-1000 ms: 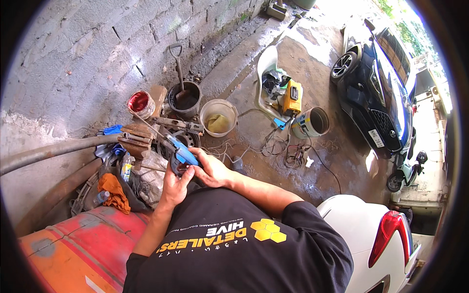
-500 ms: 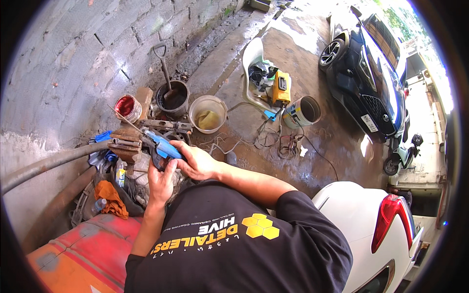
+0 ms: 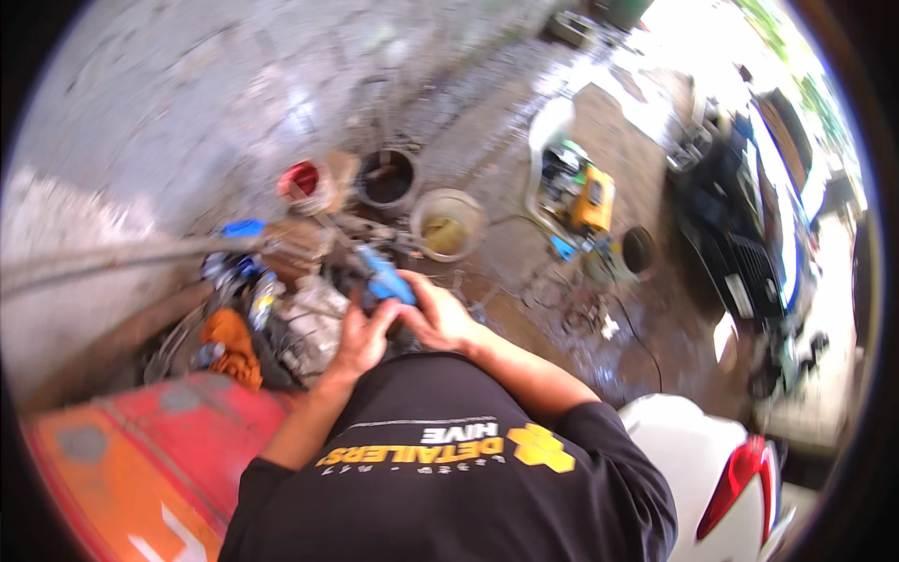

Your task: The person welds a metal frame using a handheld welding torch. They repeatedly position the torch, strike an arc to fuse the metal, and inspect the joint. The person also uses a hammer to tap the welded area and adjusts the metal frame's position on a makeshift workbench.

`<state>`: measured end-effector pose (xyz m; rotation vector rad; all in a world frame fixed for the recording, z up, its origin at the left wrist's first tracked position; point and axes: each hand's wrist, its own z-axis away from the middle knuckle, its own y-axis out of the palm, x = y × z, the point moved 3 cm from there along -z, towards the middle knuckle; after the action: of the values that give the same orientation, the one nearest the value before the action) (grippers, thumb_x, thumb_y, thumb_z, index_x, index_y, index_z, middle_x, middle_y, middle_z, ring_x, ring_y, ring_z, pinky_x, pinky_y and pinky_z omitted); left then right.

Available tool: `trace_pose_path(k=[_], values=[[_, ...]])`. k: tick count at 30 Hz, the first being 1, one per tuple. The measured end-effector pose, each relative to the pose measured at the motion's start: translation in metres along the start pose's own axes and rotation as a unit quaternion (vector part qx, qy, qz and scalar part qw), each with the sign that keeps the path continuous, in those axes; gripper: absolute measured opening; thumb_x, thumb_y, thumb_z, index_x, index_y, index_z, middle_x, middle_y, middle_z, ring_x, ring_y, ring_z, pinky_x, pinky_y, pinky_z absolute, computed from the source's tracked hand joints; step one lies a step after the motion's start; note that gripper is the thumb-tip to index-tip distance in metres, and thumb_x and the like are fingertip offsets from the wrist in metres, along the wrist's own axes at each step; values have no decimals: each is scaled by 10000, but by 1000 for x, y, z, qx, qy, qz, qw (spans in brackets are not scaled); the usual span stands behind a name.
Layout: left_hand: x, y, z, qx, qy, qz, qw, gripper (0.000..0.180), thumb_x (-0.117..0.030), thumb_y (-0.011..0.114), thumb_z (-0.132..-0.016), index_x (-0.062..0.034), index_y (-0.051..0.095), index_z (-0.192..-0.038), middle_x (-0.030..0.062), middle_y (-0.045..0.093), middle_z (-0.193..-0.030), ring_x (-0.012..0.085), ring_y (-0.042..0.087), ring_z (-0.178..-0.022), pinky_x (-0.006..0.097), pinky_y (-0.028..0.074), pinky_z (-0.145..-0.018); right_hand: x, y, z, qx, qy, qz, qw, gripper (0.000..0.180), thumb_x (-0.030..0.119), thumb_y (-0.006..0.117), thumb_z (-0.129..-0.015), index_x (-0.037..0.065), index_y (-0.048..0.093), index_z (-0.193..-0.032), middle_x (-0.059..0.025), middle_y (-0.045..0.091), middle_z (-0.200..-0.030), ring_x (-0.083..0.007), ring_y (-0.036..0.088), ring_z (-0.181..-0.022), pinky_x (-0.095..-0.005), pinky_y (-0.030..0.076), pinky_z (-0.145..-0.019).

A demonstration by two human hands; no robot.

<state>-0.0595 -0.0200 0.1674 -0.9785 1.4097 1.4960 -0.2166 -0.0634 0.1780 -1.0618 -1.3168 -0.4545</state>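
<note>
In front of my chest I hold a blue-and-dark hand tool (image 3: 384, 277); motion blur hides its exact kind. My right hand (image 3: 438, 311) is wrapped round its blue body from the right. My left hand (image 3: 363, 337) grips the near, darker side, thumb toward the right hand. Just beyond and to the left of the tool is a rusty metal block (image 3: 295, 248), like a vise, with a long curved pipe (image 3: 131, 255) running to it from the left. Between tool and block the details are smeared.
Beyond the hands stand a red-lined pail (image 3: 304, 183), a dark bucket (image 3: 386, 180) and a whitish bucket (image 3: 449, 225). A yellow machine (image 3: 594, 199) rests on a white chair (image 3: 551, 122), with cables nearby. Orange cloth (image 3: 230, 345) lies left; cars flank the right.
The view has swung, so the surroundings sit farther right and the picture is blurred. Both hands still grip the blue tool; the thin rod seen near it earlier is no longer distinct.
</note>
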Motion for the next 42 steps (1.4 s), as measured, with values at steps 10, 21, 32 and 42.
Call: trace_pose_path(k=[10,21,32,42], values=[[19,-33,16,-27,-30,-44,998,487,-194,676,-992,-8,494,-1403,45,645,-1186,113,611,-1062,288,504,-949,2,27,-7,54,7,11,998,517,190,634,-954,-43,459,-1382,-290,673,-1068,-444,690,-961,-445,550,-825],[5,-27,34,-32,-14,-120,992,502,-331,676,-985,-31,549,-1367,7,661,-891,63,579,-642,236,485,-545,-8,34,5,88,-2,20,996,528,184,642,-945,-50,455,-1380,-282,685,-1041,-458,692,-928,-444,557,-796],[19,-31,32,-40,-5,-77,996,459,-301,650,-1004,-20,551,-1353,22,661,-961,80,608,-709,237,519,-564,-3,35,0,105,20,21,994,522,175,632,-958,-44,451,-1396,-300,684,-1055,-449,696,-947,-444,558,-804],[28,-37,32,-38,-45,-39,997,487,-256,657,-1000,-23,501,-1398,32,661,-1029,93,630,-814,236,550,-556,-8,38,-1,112,48,11,992,534,166,634,-952,-21,450,-1416,-297,687,-1050,-449,696,-959,-445,560,-814]])
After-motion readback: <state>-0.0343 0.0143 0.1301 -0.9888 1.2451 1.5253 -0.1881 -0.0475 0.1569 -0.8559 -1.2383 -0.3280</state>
